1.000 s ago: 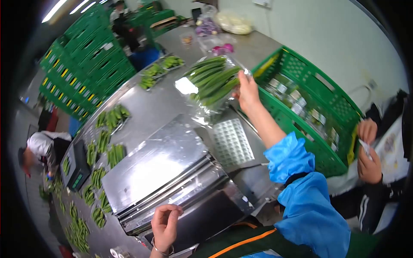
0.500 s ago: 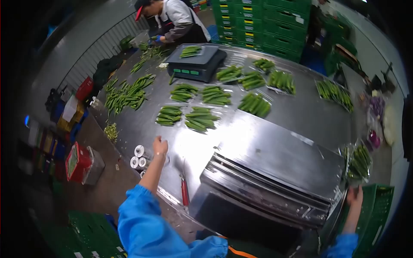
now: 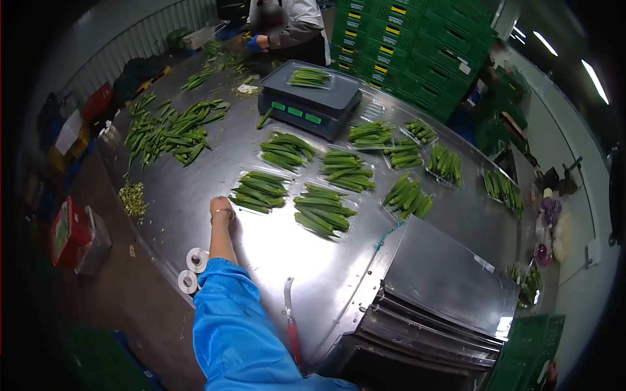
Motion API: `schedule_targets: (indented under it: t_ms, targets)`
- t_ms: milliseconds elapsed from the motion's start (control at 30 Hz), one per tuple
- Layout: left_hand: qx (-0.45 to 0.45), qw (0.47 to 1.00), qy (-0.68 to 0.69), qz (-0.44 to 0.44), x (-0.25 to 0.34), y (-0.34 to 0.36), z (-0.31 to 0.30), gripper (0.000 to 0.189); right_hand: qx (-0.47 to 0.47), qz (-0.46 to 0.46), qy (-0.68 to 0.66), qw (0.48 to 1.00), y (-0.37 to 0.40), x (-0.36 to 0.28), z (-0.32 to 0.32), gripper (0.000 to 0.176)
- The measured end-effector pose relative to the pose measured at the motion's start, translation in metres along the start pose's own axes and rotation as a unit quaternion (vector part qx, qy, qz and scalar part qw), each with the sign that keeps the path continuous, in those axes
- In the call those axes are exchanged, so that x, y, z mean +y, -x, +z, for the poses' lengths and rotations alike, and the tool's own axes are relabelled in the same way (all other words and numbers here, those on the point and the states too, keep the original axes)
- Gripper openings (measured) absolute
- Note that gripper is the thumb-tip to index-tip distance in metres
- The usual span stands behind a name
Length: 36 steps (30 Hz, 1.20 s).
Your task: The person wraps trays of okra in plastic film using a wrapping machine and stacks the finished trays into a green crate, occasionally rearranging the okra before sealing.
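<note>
My left hand (image 3: pixel 220 206), in a blue sleeve with a band at the wrist, is right at the left corner of a clear tray of okra (image 3: pixel 259 191). Its fingers are turned away from view. To the right lies another okra tray (image 3: pixel 324 210), with more okra packs (image 3: pixel 287 151) behind. My right hand (image 3: pixel 552 373) shows only dimly at the lower right edge, by a green crate (image 3: pixel 531 345); its fingers are unclear. A curved knife with a red handle (image 3: pixel 293 335) lies on the steel table (image 3: pixel 261 244) beside my left sleeve.
Label or film rolls (image 3: pixel 188 281) stand at the table's left edge. A steel wrapping machine (image 3: pixel 443 274) fills the right front. A digital scale (image 3: pixel 306 104) bears an okra pack. Loose okra (image 3: pixel 173 133) lies at left. A co-worker (image 3: pixel 287 36) works behind, by stacked green crates (image 3: pixel 391 45).
My left hand has moved forward to the corner of the near okra tray. My right hand has dropped toward the lower right edge. The view has shifted and turned.
</note>
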<state>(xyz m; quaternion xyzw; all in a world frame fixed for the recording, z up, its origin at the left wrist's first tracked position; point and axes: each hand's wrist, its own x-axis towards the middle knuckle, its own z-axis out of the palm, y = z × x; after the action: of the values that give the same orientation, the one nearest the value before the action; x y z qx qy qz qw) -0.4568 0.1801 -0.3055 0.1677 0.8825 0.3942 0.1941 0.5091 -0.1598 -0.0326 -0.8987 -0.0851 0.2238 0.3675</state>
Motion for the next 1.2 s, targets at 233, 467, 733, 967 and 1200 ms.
schedule_targets:
  t_ms: [233,467,733,967,1200]
  targets:
    - [-0.063,0.893,0.441,-0.062,0.05,0.075,-0.046,0.022,-0.175,-0.176,0.094,0.964,0.041,-0.07,0.106,0.026]
    - [-0.069,0.868,0.492,0.02,0.117,0.133,-0.105,0.023,-0.213,-0.272,-0.044,0.937,0.034,-0.068,0.141,0.014]
    - [-0.24,0.851,0.462,0.066,0.231,0.297,-0.095,0.024,-0.397,-0.353,-0.106,0.84,0.132,-0.172,0.2,0.02]
    - [-0.461,0.787,0.405,-0.066,0.246,0.472,0.039,0.021,-0.344,-0.574,-0.051,0.741,0.125,-0.234,0.248,0.061]
    - [-0.593,0.787,0.169,-0.011,0.237,0.538,0.078,0.018,-0.279,-0.684,0.337,0.584,0.059,-0.211,0.267,0.088]
